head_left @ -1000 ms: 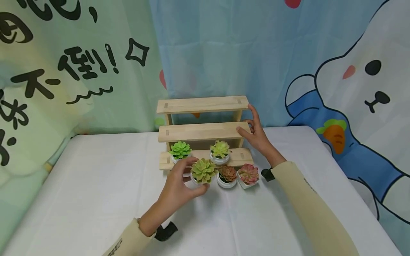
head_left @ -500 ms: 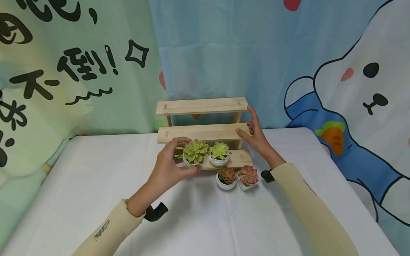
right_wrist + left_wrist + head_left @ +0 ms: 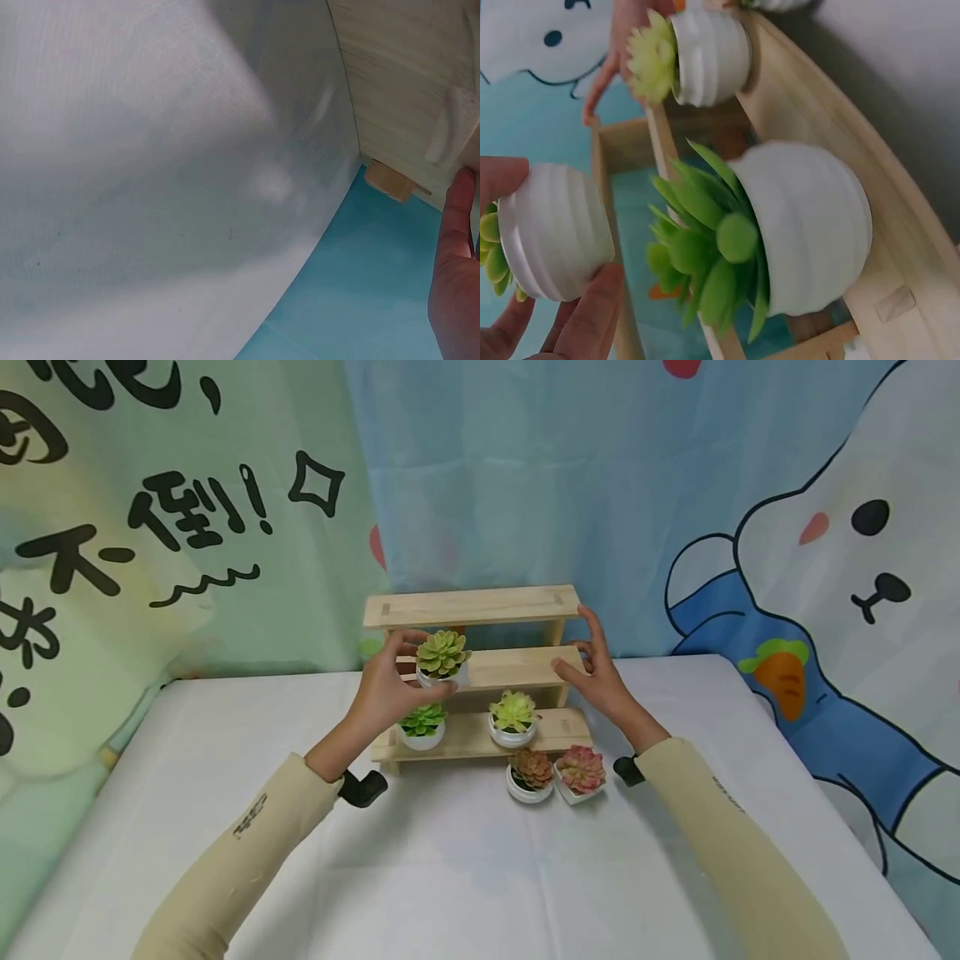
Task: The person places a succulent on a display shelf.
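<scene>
from here i see my left hand [image 3: 390,687] curled round a small white ribbed pot with a yellow-green succulent [image 3: 442,658], thumb and fingers pinching its rounded sides. the pot sits at the left part of the middle step of a pale wooden three-step shelf [image 3: 480,607]; i cannot tell whether its base touches the board. in the left wrist view the same pot [image 3: 551,232] shows smooth horizontal ridges and a glossy glaze, fingertips pressed against its lower side.

my right hand [image 3: 600,672] rests at the right end of the middle step, fingers loosely spread and touching the plank's edge, holding nothing. the wood is light, unfinished-looking, with visible grain and square joint marks.

on the bottom step stand a bright green succulent [image 3: 423,725] and a lime one [image 3: 514,718], both in round white pots. on the white cloth-covered table [image 3: 225,793], just in front of the shelf, sit a brownish-red succulent [image 3: 531,774] in a round pot and a pink one [image 3: 581,772] in an angular white pot, side by side.
</scene>
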{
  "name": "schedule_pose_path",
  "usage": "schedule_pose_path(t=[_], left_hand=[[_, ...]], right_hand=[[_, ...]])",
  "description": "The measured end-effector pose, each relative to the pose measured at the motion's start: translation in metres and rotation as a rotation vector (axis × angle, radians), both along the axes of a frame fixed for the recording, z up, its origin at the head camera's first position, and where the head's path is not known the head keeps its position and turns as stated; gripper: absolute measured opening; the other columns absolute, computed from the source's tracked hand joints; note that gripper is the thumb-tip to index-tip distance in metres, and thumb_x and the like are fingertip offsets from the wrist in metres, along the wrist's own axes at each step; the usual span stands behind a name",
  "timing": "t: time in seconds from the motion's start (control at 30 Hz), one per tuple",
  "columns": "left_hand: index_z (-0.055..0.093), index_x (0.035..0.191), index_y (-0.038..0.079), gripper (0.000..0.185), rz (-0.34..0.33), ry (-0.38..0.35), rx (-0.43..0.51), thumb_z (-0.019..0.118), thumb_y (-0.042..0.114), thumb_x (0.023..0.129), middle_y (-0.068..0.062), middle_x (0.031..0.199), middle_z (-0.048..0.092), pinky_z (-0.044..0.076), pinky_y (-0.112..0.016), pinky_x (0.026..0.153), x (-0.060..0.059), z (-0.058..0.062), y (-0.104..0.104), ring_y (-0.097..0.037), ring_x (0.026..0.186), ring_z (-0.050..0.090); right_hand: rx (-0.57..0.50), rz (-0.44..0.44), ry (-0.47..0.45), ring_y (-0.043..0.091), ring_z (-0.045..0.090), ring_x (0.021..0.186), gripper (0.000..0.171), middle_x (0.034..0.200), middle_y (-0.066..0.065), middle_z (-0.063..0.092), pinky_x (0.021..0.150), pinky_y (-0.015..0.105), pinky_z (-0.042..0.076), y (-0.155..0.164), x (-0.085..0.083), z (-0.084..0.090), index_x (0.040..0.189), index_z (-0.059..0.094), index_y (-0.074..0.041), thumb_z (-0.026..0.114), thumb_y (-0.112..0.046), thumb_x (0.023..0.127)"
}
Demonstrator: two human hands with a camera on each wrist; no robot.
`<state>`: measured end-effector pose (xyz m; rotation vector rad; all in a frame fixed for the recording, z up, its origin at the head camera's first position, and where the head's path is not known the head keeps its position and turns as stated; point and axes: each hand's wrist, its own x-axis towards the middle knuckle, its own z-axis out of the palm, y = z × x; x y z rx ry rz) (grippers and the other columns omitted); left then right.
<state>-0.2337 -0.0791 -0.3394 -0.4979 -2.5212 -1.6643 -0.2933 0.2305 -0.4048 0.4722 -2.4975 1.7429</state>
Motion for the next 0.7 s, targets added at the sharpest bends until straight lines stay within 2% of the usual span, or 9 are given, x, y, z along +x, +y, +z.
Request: schedule_pose_path(t=[0.13, 0.27, 0.37, 0.47, 0.6, 0.7], left_hand=[[0.045, 0.134, 0.001, 0.065, 0.025, -0.024, -0.029, 0.08, 0.009, 0.079, -0.023, 0.119, 0.051, 0.054, -0.043, 0.084, -0.011, 0.0, -0.001, -0.037, 0.103, 0.06], [0.045, 0.133, 0.0, 0.065, 0.038, -0.015, -0.081, 0.079, 0.011, 0.079, -0.023, 0.116, 0.053, 0.052, -0.041, 0.08, -0.02, 0.001, -0.003, -0.034, 0.096, 0.057], [0.045, 0.133, 0.0, 0.065, 0.044, -0.013, -0.119, 0.079, 0.012, 0.079, -0.024, 0.117, 0.054, 0.05, -0.041, 0.08, -0.025, 0.0, -0.004, -0.033, 0.095, 0.054], [0.046, 0.132, 0.0, 0.065, 0.054, -0.02, -0.145, 0.08, 0.014, 0.079, -0.025, 0.118, 0.054, 0.05, -0.043, 0.081, -0.029, -0.001, -0.005, -0.034, 0.097, 0.056], [0.046, 0.131, 0.0, 0.064, 0.062, -0.02, -0.176, 0.08, 0.015, 0.079, -0.024, 0.117, 0.055, 0.049, -0.042, 0.079, -0.033, -0.005, -0.005, -0.035, 0.092, 0.057], [0.046, 0.131, -0.001, 0.064, 0.057, -0.018, -0.188, 0.08, 0.015, 0.079, -0.024, 0.116, 0.056, 0.049, -0.041, 0.077, -0.035, -0.007, -0.005, -0.034, 0.087, 0.057]], right_hand=[[-0.003, 0.007, -0.013, 0.019, 0.046, 0.104, 0.082, 0.141, 0.031, 0.035, 0.073, 0.031, 0.038, -0.001, 0.002, 0.003, 0.157, -0.003, -0.018, 0.052, -0.005, 0.098], [-0.007, 0.011, 0.006, 0.015, 0.047, 0.106, 0.083, 0.153, 0.02, 0.026, 0.073, 0.028, 0.04, 0.001, 0.0, -0.001, 0.157, -0.003, -0.024, 0.053, -0.007, 0.099], [-0.015, 0.014, 0.024, 0.023, 0.043, 0.118, 0.083, 0.161, 0.008, 0.009, 0.073, 0.029, 0.038, 0.002, -0.001, -0.003, 0.157, -0.003, -0.023, 0.053, -0.006, 0.099], [-0.022, 0.022, 0.021, 0.032, 0.036, 0.127, 0.083, 0.163, 0.005, -0.001, 0.075, 0.033, 0.031, -0.001, 0.004, 0.004, 0.157, -0.003, -0.018, 0.052, -0.003, 0.098], [-0.026, 0.027, -0.005, 0.039, 0.033, 0.129, 0.081, 0.162, 0.01, -0.002, 0.078, 0.038, 0.025, -0.006, 0.014, 0.018, 0.156, -0.003, -0.012, 0.051, 0.0, 0.097], [-0.018, 0.022, -0.01, 0.039, 0.033, 0.128, 0.079, 0.162, 0.012, -0.002, 0.079, 0.039, 0.024, -0.008, 0.019, 0.024, 0.156, -0.003, -0.01, 0.05, 0.0, 0.098]])
